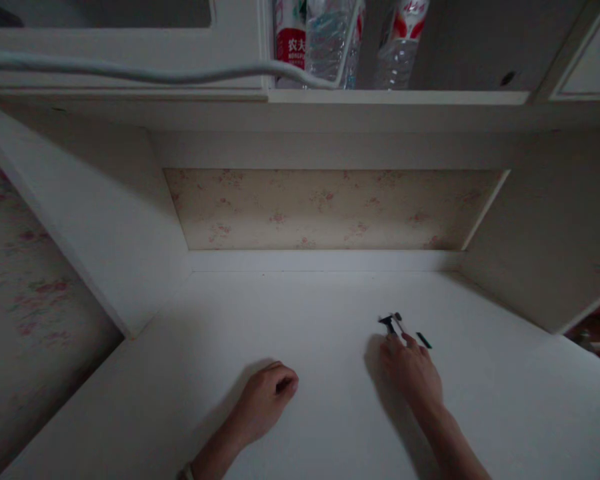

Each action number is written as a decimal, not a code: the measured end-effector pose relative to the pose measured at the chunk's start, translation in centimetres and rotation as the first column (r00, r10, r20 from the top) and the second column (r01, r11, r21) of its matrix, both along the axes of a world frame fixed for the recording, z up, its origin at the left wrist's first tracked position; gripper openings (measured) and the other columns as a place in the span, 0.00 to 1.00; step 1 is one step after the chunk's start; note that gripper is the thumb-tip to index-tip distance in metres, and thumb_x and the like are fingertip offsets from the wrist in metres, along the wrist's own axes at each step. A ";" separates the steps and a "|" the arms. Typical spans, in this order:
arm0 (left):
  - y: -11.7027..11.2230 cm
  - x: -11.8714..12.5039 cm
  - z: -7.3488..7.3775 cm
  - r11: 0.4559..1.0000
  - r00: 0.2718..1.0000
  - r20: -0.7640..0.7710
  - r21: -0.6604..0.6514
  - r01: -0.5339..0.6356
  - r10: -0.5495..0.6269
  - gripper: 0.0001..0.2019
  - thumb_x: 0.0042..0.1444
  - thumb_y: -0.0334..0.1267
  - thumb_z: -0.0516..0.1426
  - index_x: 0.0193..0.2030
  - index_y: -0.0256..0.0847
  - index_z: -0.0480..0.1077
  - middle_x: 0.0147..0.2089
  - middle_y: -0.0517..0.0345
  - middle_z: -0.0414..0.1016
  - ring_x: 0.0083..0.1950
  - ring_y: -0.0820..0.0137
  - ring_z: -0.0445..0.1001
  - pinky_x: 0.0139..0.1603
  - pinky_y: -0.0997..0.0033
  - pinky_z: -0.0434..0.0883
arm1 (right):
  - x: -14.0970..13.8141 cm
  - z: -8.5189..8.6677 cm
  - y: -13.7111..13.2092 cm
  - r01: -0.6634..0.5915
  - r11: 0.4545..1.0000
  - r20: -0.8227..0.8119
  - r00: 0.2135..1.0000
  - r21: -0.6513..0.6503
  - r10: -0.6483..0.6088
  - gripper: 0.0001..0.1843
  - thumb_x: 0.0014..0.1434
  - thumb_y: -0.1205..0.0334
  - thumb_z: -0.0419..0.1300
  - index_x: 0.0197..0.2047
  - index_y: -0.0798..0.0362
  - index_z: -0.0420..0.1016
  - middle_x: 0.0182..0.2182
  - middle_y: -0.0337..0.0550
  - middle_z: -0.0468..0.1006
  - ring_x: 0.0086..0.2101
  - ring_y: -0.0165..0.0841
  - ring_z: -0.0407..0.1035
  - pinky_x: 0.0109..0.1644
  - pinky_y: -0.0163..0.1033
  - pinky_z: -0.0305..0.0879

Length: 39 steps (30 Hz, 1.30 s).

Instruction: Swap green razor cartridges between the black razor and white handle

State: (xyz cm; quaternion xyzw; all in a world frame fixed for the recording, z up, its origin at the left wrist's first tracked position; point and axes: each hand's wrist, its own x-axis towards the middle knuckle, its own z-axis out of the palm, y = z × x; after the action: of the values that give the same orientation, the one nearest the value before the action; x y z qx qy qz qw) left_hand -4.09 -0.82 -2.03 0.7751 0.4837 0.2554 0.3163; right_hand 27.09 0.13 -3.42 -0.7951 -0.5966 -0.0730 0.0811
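My left hand [267, 395] rests at the left on the white desktop [320, 320], its fingers curled into a loose fist with nothing visible in them. Farther right, my right hand [414, 368] reaches over the desktop with its fingers closed around the handle of a small black razor [388, 324]. The razor's T-shaped head points away from me, and my fingers hide most of its handle. Close beside it, a thin pale stick with a dark oval end [399, 320] sticks out past my fingertips. A short dark green strip [423, 340] lies just right of my fingers.
White side panels [105, 220] close in the desk at left and right, with flowered wallpaper [330, 207] at the back. Overhead, a shelf [395, 97] carries several plastic bottles [400, 57]. A thick white cable or rod [130, 69] crosses in front of the cabinet.
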 end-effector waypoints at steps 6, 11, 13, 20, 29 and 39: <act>-0.1 0.0 -0.1 1.000 1.000 0.017 0.011 0.011 -0.011 0.10 0.58 0.36 0.51 0.33 0.42 0.74 0.34 0.59 0.74 0.36 0.71 0.70 0.38 0.75 0.64 | 0.1 0.1 0.0 -0.045 0.998 -0.043 0.998 -0.045 0.043 0.14 0.63 0.63 0.50 0.44 0.55 0.76 0.44 0.53 0.75 0.46 0.44 0.69 0.52 0.45 0.59; -0.1 0.0 -0.1 1.000 1.000 0.031 0.019 0.007 -0.008 0.10 0.58 0.36 0.51 0.32 0.41 0.74 0.33 0.60 0.73 0.36 0.72 0.70 0.37 0.76 0.63 | 0.2 0.1 0.1 -0.035 0.998 -0.001 0.999 -0.049 0.035 0.15 0.63 0.64 0.50 0.43 0.54 0.77 0.47 0.53 0.74 0.44 0.47 0.69 0.48 0.45 0.62; -0.1 0.0 0.0 1.000 1.000 0.029 0.015 0.007 -0.007 0.10 0.58 0.36 0.51 0.33 0.41 0.74 0.34 0.59 0.74 0.36 0.71 0.70 0.38 0.75 0.64 | 0.3 -0.2 0.1 -0.034 0.999 0.006 0.999 -0.041 0.034 0.16 0.63 0.65 0.48 0.44 0.54 0.78 0.50 0.54 0.72 0.45 0.49 0.69 0.47 0.46 0.64; 0.0 0.1 0.1 1.000 1.000 0.006 0.004 0.002 -0.002 0.10 0.57 0.36 0.51 0.32 0.41 0.74 0.34 0.59 0.74 0.36 0.71 0.70 0.38 0.75 0.64 | 0.7 -0.7 0.8 -0.082 0.989 -0.227 0.968 0.123 0.108 0.23 0.58 0.73 0.47 0.51 0.55 0.76 0.54 0.55 0.68 0.42 0.44 0.73 0.47 0.45 0.67; -0.2 0.1 0.0 1.000 0.999 0.045 0.003 0.002 -0.002 0.10 0.57 0.36 0.52 0.33 0.41 0.74 0.33 0.59 0.73 0.35 0.71 0.70 0.37 0.76 0.64 | -4.3 -2.2 1.5 -0.069 0.890 -0.806 0.397 0.451 0.439 0.20 0.60 0.57 0.50 0.47 0.53 0.78 0.48 0.51 0.70 0.36 0.35 0.74 0.42 0.40 0.72; -0.8 0.7 0.3 0.993 0.979 0.204 -0.116 0.030 -0.006 0.09 0.55 0.40 0.56 0.36 0.39 0.74 0.34 0.58 0.72 0.35 0.71 0.70 0.35 0.76 0.64 | -13.2 0.6 -0.7 -0.137 0.825 -0.835 -0.036 0.549 0.550 0.13 0.59 0.51 0.59 0.40 0.49 0.78 0.43 0.45 0.68 0.35 0.35 0.72 0.42 0.42 0.71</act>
State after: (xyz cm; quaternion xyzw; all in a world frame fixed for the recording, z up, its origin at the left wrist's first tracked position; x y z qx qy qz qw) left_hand -3.40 -1.61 -1.71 0.7292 0.4563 0.3012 0.4115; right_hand 13.86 -0.57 -2.81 -0.4240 -0.5397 0.4154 0.5970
